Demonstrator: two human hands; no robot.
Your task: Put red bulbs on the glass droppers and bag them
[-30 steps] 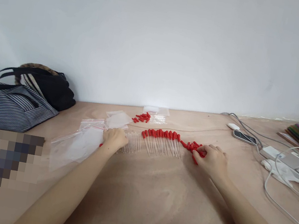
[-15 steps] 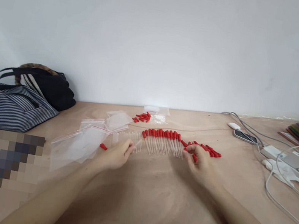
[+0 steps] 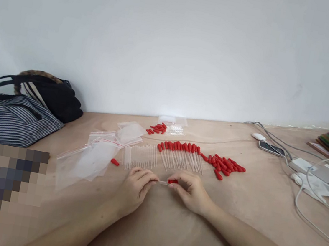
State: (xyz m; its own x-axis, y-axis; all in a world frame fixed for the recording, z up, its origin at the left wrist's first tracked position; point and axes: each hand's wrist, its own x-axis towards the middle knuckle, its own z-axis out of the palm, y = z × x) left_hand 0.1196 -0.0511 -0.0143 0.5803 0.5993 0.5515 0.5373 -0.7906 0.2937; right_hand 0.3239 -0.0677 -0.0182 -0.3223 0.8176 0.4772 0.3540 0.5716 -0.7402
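In the head view, my left hand (image 3: 139,187) pinches a clear tube (image 3: 162,182), my right hand (image 3: 189,191) a red bulb (image 3: 173,181) just beside its end, well out from the bench's (image 3: 265,200) far edge, nearer me than the red-topped droppers (image 3: 181,147).

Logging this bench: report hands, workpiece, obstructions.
Left hand pinching clear tube. Right hand holding red bulb by tube's end, contact unclear. Nothing blocking; red-topped tubes just beyond.
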